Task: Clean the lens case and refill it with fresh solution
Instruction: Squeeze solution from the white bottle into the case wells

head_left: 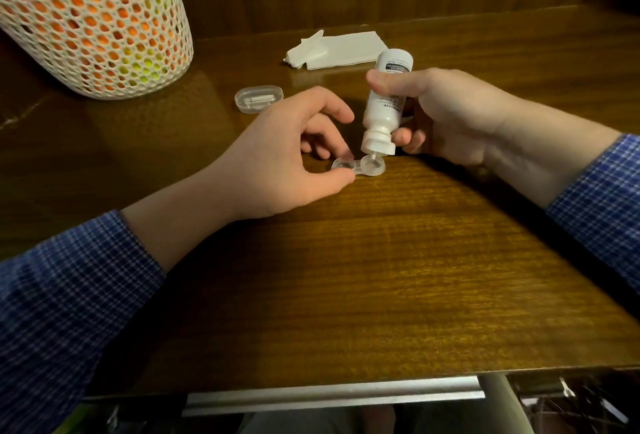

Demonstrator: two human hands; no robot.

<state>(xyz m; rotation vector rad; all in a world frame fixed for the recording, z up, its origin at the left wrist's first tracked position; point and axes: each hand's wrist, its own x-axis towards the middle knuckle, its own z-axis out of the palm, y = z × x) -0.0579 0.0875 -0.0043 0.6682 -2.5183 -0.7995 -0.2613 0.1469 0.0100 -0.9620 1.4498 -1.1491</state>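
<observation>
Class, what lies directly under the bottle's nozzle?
The lens case's right well, open, lies under the bottle. Whether liquid fills it cannot be told; fingertips of the left hand cover the case's left edge.

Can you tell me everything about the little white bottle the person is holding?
The bottle is small, white and looks like plastic, with a dark label band and tiny print. It is tipped upside down, leaning a bit, its open nozzle pointing into the right well of the clear lens case on the wooden table. The right hand grips it, thumb across the front. No cap shows on it.
</observation>
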